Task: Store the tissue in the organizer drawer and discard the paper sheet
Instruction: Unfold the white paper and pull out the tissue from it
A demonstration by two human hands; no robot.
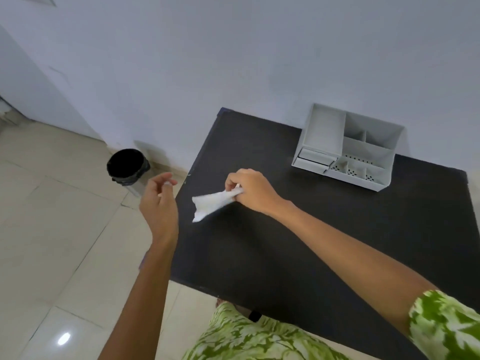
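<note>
My right hand [250,189] pinches one end of a crumpled white tissue [211,203], which trails to the left just above the black table [311,242]. My left hand [159,203] hovers off the table's left edge with the fingers curled; a small white scrap [167,183] shows at its fingertips. The white organizer [348,148] stands at the table's back right against the wall. Its two small drawers [314,158] face front left and look nearly closed. I cannot make out a separate paper sheet.
A round bin with a black liner [127,166] stands on the tiled floor left of the table, near the wall. The pale wall runs right behind the table. My green patterned clothing shows at the table's near edge.
</note>
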